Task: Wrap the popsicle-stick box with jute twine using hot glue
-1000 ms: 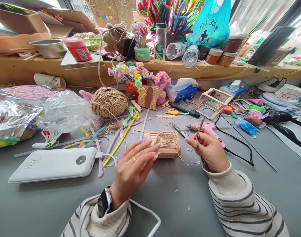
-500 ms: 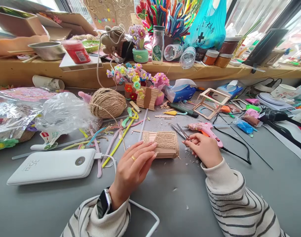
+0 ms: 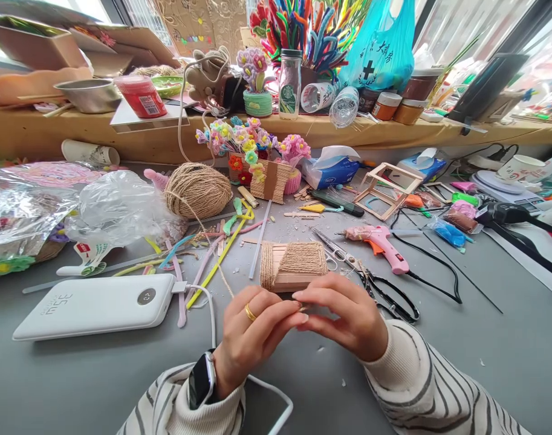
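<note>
On the near side of the grip, a white cable [image 3: 280, 402] curves across the grey table [image 3: 330, 399], beside the watch [image 3: 202, 380] on the left wrist. The left hand [image 3: 255, 320] and right hand [image 3: 348, 311] meet at their fingertips. The left thumb and fingers are pinched together on the twine [image 3: 223, 279], a tiny tan bit of which shows at the tips; the right fingers close in on the same spot, but whether they clamp it too I cannot tell.

Left of the grip lies a white power bank [image 3: 98, 305]. Just beyond the grip, the wooden piece [image 3: 298, 260] rests on the table, partly wrapped in twine. Beyond the grip to the right are black-handled scissors [image 3: 358, 266] and, past them, a pink glue gun [image 3: 384, 244]. Farther off to the left sits the twine ball [image 3: 198, 188], its strand running down to the left hand. Farthest beyond the grip, a glass bottle [image 3: 289, 90] and a turquoise bag [image 3: 379, 54] stand on a ledge [image 3: 158, 136].
</note>
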Tool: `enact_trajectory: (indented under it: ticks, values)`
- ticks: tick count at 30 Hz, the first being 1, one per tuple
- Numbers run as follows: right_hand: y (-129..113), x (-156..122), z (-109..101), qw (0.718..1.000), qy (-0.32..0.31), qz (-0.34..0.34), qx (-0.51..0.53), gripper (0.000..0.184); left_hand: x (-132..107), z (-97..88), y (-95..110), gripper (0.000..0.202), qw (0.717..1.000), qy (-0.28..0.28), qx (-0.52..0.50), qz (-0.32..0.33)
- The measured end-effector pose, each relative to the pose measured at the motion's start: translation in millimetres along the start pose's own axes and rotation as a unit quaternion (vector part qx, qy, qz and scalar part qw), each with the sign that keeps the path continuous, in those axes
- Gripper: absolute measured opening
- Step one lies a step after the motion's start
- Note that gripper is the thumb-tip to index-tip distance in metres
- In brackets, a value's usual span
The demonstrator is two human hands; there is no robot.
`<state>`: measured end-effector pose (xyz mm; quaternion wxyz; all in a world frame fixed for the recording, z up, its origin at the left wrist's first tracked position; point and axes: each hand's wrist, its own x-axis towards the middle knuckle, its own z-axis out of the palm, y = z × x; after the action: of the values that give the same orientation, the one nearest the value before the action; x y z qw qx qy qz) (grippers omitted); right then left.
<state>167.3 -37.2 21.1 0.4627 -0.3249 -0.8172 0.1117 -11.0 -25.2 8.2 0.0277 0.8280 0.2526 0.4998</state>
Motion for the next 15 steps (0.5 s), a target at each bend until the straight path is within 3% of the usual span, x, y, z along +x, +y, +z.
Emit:
enact_trajectory:
  ticks: [15]
  values:
    - [-1.8,-3.4,4.6,0.997,0.032,0.019,0.065,0.007,-1.7,2.3,-1.4,0.005,1.0,0.001,-0.01,-0.023]
